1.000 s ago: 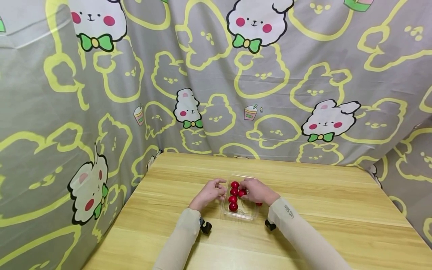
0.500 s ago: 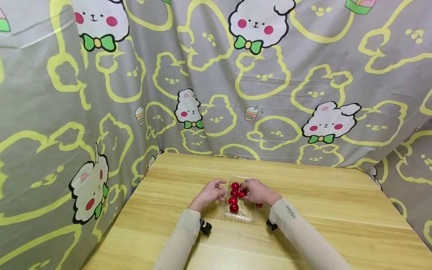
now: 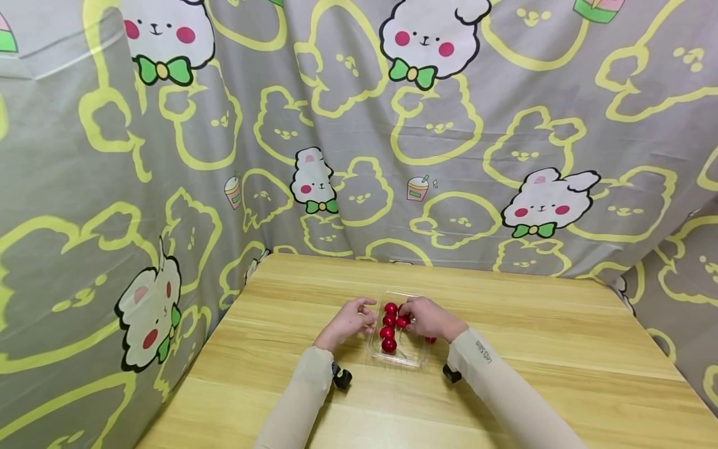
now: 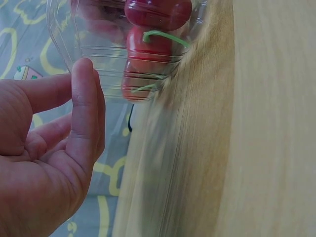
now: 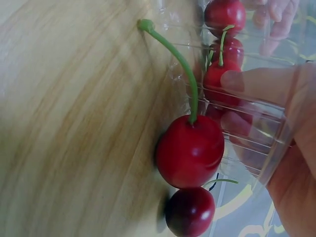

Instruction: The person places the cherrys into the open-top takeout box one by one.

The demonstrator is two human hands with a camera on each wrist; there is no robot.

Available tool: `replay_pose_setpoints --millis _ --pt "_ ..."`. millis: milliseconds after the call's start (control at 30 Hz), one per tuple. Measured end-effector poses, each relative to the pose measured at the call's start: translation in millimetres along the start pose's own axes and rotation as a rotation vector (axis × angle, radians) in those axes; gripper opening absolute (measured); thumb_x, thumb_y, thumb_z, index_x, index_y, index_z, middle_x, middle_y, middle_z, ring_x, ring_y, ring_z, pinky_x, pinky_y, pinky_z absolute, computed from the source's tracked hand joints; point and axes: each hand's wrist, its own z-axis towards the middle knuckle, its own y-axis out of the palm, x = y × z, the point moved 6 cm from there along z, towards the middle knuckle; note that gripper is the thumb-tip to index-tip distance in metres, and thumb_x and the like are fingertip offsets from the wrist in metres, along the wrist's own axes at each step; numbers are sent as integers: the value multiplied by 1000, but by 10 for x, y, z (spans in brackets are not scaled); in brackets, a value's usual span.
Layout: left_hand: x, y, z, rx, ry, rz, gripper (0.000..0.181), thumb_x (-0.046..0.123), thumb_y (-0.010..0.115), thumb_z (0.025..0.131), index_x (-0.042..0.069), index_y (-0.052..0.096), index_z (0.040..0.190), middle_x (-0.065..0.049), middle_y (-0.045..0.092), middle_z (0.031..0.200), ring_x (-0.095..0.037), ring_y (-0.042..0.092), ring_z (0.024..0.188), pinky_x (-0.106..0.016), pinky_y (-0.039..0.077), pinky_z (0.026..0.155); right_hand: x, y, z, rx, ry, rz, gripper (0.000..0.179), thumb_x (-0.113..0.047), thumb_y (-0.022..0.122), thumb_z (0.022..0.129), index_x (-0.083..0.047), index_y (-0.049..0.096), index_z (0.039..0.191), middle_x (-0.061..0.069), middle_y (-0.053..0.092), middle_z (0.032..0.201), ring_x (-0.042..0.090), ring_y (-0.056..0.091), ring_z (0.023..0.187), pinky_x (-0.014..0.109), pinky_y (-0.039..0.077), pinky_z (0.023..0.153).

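A clear plastic box (image 3: 412, 360) lies on the table and holds several red cherries (image 3: 388, 333), lined up along its left side. My right hand (image 3: 429, 318) reaches in over the right wall and pinches a cherry (image 3: 402, 322) between thumb and fingers. Through the clear wall in the right wrist view, the thumb (image 5: 234, 80) presses on that red fruit. My left hand (image 3: 350, 321) stays at the box's left side, fingers mostly straight and holding nothing. In the left wrist view its fingertips (image 4: 83, 66) are right at the plastic wall.
Outside the box on the right, a cherry with a long green stem (image 5: 190, 150) lies against a darker cherry (image 5: 190, 212). The wooden table (image 3: 533, 349) runs back to a patterned grey curtain (image 3: 359, 137), which also hangs along the left.
The head view has shifted very slightly. Both hands keep nearly the same places, the right one still on the cherry in the box.
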Motion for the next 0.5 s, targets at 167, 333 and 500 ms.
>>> replay_pose_setpoints --millis 167,333,500 --pt "13 4 -4 -4 4 0 47 -5 53 93 -8 39 137 -14 53 91 -19 61 71 -29 58 65 19 10 -4 -6 10 -1 25 -3 75 76 -5 70 100 0 60 90 15 58 80 31 54 72" --pt "11 -2 0 -3 4 -2 47 -5 53 92 -8 39 137 -14 53 91 -19 61 71 -29 58 66 24 -46 -25 18 -5 20 25 -3 73 78 -2 70 102 6 63 96 22 61 88 36 54 79" --pt "-5 -15 7 -5 6 -5 46 -5 54 92 -8 40 137 -13 53 90 -18 61 71 -28 57 64 66 -197 -89 74 1 63 22 -5 68 83 0 69 105 9 64 101 29 62 94 42 53 82"
